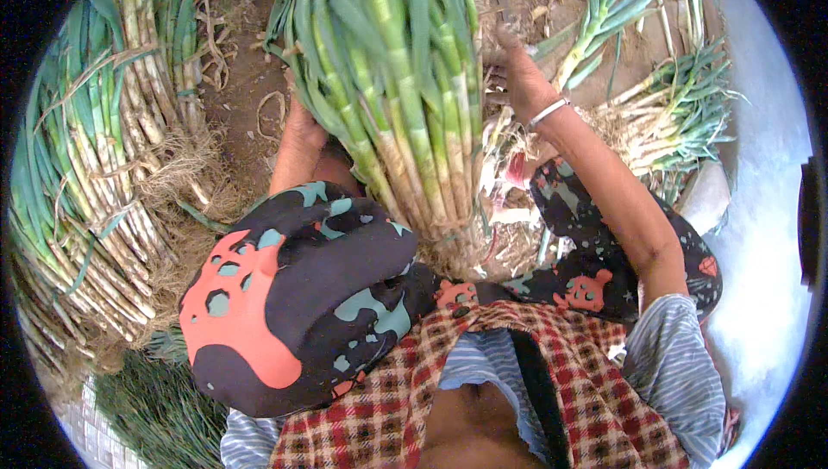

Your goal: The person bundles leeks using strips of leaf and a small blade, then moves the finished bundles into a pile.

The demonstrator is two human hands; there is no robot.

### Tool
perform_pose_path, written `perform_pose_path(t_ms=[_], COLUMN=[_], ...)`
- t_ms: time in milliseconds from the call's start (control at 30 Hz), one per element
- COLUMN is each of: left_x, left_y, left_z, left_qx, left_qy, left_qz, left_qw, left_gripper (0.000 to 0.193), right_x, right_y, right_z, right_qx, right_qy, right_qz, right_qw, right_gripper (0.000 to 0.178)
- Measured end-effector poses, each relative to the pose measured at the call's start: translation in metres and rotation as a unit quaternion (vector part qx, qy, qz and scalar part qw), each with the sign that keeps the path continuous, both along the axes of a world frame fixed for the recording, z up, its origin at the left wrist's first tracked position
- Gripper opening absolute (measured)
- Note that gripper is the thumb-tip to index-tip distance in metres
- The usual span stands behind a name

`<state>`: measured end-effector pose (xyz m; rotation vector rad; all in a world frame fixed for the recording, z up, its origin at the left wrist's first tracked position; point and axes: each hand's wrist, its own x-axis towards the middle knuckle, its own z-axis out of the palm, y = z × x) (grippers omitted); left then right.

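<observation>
A large tied bundle of green onions (401,81) stands tilted in front of me, leafy end away and roots near my lap. My left hand (304,128) reaches to its left side and grips it; most of the fingers are hidden behind the leaves. Just right of the bundle is my right hand (523,81), a white bangle (548,113) at its wrist. Its fingers stretch forward, apart, with nothing visible in them. Whether it touches the bundle I cannot tell.
Several tied green onion bundles (90,176) lie at the left, roots towards the middle. Loose green onions (664,115) lie at the right on the dirt ground, beside a pale sheet (759,210). Dry peelings (517,228) litter the ground between my knees. Dark green leaves (164,409) are at the lower left.
</observation>
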<state>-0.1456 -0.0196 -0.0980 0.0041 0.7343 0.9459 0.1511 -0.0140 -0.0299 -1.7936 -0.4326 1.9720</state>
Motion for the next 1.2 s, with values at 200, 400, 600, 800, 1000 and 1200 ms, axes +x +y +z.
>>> perform_pose_path(t_ms=[200, 400, 600, 800, 1000, 1200], left_x=[0.016, 0.022, 0.009, -0.009, -0.015, -0.022], left_y=[-0.002, -0.012, -0.034, -0.026, 0.007, 0.055], left_z=[0.014, 0.032, 0.082, 0.185, 0.263, 0.345], left_qx=[0.013, 0.028, 0.037, 0.203, 0.319, 0.439], left_qy=[0.056, 0.098, 0.123, 0.271, 0.265, 0.334], left_qz=[0.004, -0.042, -0.064, 0.009, 0.009, 0.046], left_qw=[0.998, 0.994, 0.990, 0.941, 0.910, 0.833], left_gripper=[0.088, 0.083, 0.076, 0.094, 0.113, 0.080], right_x=[-0.018, 0.003, -0.036, -0.057, -0.044, -0.060], right_y=[0.008, -0.013, -0.028, -0.030, 0.013, 0.071], right_z=[-0.055, -0.061, 0.028, 0.067, 0.136, 0.254], right_qx=[0.020, 0.145, 0.114, 0.247, 0.388, 0.541], right_qy=[0.167, 0.247, 0.281, 0.156, 0.253, 0.188], right_qz=[-0.129, -0.170, -0.217, -0.200, -0.148, -0.192], right_qw=[0.977, 0.943, 0.928, 0.935, 0.874, 0.797], right_gripper=[0.071, 0.068, 0.057, 0.027, 0.065, 0.055])
